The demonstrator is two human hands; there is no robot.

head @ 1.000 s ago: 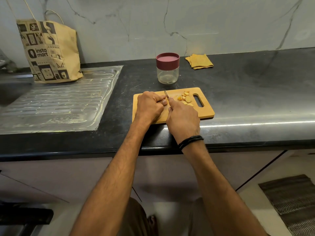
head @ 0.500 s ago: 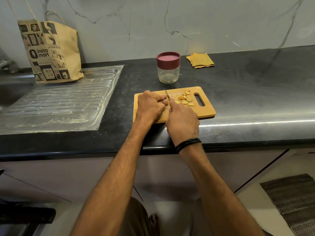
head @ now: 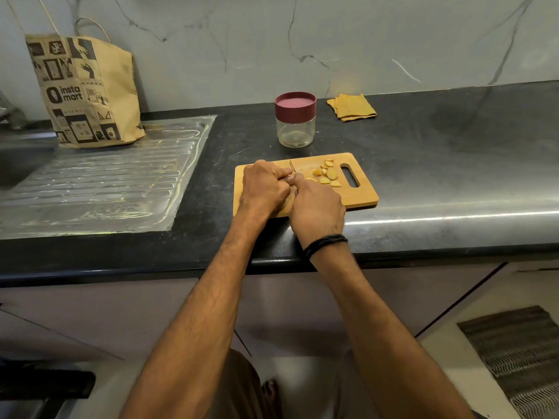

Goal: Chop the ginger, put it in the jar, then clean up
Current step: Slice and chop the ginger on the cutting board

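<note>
A wooden cutting board (head: 363, 195) lies on the black counter near its front edge. Several cut ginger slices (head: 328, 176) sit on the board beside its handle slot. My left hand (head: 264, 189) is curled on the board's left half, holding down a ginger piece that its fingers hide. My right hand (head: 317, 211) grips a knife; only the blade tip (head: 292, 165) shows between the two hands. A clear glass jar (head: 295, 131) with a maroon lid (head: 295, 105) stands closed just behind the board.
A folded yellow cloth (head: 351, 106) lies by the wall, right of the jar. A printed paper bag (head: 84, 92) stands on the steel drainboard (head: 99, 182) at left. A striped mat (head: 520, 358) covers the floor at lower right.
Both hands stay on the board with the knife working between them; a few more slices lie by the handle slot. The view has shifted slightly.
</note>
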